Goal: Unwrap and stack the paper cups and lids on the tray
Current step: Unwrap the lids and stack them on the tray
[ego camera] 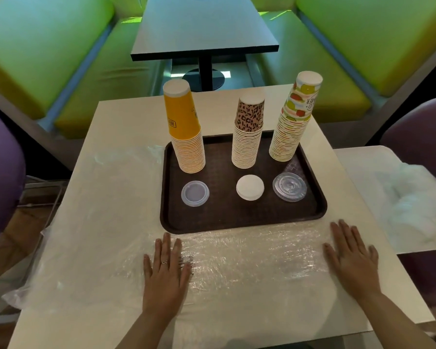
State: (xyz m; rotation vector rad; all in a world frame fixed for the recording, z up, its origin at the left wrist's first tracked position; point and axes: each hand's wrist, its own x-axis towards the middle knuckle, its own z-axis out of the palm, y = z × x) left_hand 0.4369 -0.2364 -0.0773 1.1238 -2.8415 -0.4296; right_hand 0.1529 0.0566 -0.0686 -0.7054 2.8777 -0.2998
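Spreading across the near half of the pale surface [126, 127], a sheet of clear plastic wrap [249, 258] is seen lying flat and crinkled, its long axis running left to right along the near edge of the brown tray [237, 224]. The tray lies just beyond the wrap, away from the person, and three upside-down cup stacks are carried on its far part: a yellow stack [185, 132] at the left, a leopard-print stack [247, 137] in the middle and a fruit-print stack [293, 122] at the right, the last leaning a little. In front of each stack a lid pile is set: translucent lids [195, 193], white lids [250, 187] and clear lids [289, 186]. The cups and lids are judged to be unwrapped and stacked already, so the loose wrap is taken to be what remains to be dealt with. The left hand [167, 270] and the right hand [351, 260] are laid palm-down on the wrap, well apart, near its two ends, with the fingers [165, 244] straight, spread and gripping nothing. The tray is reached forward from either hand; the yellow stack is nearer the left, the fruit-print stack nearer the right. More crumpled wrap [411, 197] is seen on a side surface to the right.
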